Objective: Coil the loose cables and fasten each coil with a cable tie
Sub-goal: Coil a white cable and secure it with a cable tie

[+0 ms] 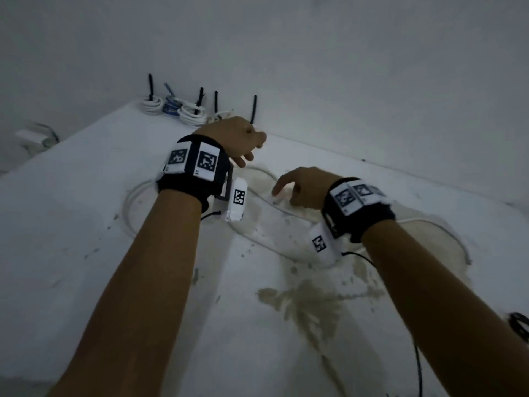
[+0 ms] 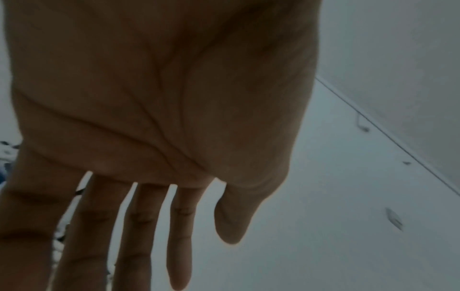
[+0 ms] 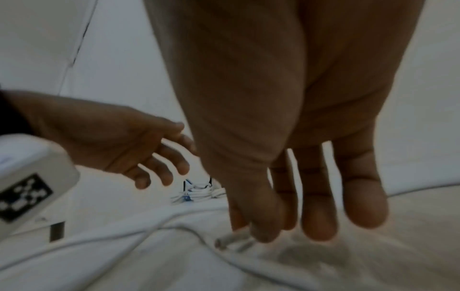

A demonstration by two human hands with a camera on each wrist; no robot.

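Head view: left hand point(image 1: 237, 138) hovers before the tied coils point(image 1: 189, 111) at the far corner of the table point(image 1: 86, 224); right hand point(image 1: 300, 187) reaches to the loose white cable point(image 1: 282, 209). Left wrist: fingers point(image 2: 179, 236) straight, holding nothing. Right wrist: thumb and forefinger at the cable's plug point(image 3: 232, 241) (blurred, grip unclear)

Soft cloth, smooth plastic
Your table point(image 1: 71, 224) has matt, stained white cloth; your loose cable point(image 3: 224, 241) looks like smooth plastic.

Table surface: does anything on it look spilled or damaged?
Yes. A yellowish blotchy stain spreads over the white table near the right hand, with specks scattered around; spill or worn coating, I cannot tell.
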